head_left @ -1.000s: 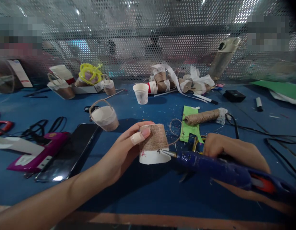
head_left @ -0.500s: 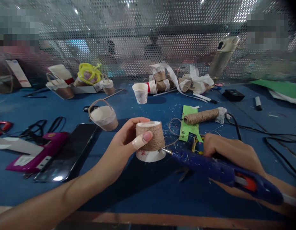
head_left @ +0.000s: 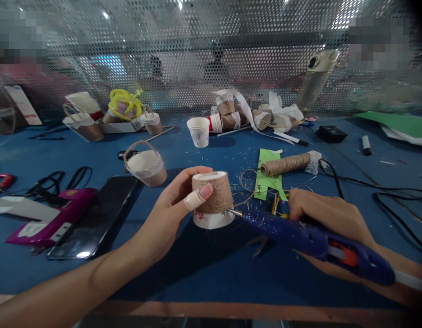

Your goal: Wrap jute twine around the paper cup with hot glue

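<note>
An upside-down paper cup (head_left: 213,221), wrapped in brown twine over most of its side, is gripped by my left hand (head_left: 173,205), thumb in front and fingers behind. Its printed white band near the rim stays bare. My right hand (head_left: 329,218) is closed around a blue hot glue gun (head_left: 293,234), whose metal nozzle meets the lower edge of the wrapping. A loose strand runs from the cup toward a roll of twine (head_left: 286,164) lying on a green paper piece (head_left: 265,182). Yellow-handled pliers (head_left: 275,203) lie partly hidden behind the glue gun.
Left of the cup are a twine-handled little bucket (head_left: 147,167), a phone (head_left: 95,218) and a magenta power strip (head_left: 60,216). A white paper cup (head_left: 198,132) stands farther back, before a pile of wrapped cups (head_left: 228,114). Black cable (head_left: 385,196) curls at the right.
The glue gun's nozzle stays at the wrapping's lower edge while its rear end has shifted slightly up and left. The cup is tilted a little differently in my left hand. Both grips remain closed.
</note>
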{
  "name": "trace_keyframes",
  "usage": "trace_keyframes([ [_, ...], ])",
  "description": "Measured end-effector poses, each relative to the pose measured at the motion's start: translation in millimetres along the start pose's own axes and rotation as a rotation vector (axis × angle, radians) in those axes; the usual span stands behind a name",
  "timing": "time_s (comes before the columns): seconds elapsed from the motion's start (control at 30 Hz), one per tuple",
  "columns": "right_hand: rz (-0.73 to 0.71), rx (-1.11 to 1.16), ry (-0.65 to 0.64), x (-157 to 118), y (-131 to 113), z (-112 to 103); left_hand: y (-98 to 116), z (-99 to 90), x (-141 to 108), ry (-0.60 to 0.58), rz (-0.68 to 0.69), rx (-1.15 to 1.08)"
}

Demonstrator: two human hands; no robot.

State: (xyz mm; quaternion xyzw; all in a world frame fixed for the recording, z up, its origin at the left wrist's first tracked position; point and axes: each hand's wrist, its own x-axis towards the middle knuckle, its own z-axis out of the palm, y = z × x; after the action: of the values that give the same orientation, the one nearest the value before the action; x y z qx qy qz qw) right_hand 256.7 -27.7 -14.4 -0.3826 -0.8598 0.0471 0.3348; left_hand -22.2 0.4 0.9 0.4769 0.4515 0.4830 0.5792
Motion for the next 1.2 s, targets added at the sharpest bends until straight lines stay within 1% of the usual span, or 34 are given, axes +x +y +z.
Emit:
trace_keyframes([
  [0.1,-0.09,-0.001,0.059,0,4,2,1,0.6,0,0.011,-0.012,-0.03],
  [0.23,0.03,0.021,0.013,1,0,1,1,0.9,0,0.01,-0.033,-0.059],
  [0.4,0.072,0.023,0.016,1,-6,0,0,-0.9,0,-0.009,-0.054,-0.095],
  [0.57,0.098,0.022,0.003,-2,-10,1,-3,-1.7,-1,-0.025,-0.082,-0.082],
  [0.7,0.106,0.017,-0.011,-3,-10,1,-4,-1.5,-1,-0.041,-0.068,-0.081],
  [0.87,0.07,0.033,0.004,-2,-5,-1,0,-0.6,-1,-0.034,-0.113,-0.167],
  [0.97,0.03,0.054,-0.013,-1,-2,-2,2,0.3,-1,-0.014,-0.135,-0.188],
  [1.03,0.047,0.074,-0.02,0,0,-1,4,1.0,-1,-0.004,-0.144,-0.199],
  [1.13,0.116,0.108,-0.024,3,4,-1,5,1.3,0,-0.006,-0.158,-0.212],
  [1.2,0.107,0.153,-0.053,5,7,-3,5,0.9,1,-0.003,-0.164,-0.218],
])
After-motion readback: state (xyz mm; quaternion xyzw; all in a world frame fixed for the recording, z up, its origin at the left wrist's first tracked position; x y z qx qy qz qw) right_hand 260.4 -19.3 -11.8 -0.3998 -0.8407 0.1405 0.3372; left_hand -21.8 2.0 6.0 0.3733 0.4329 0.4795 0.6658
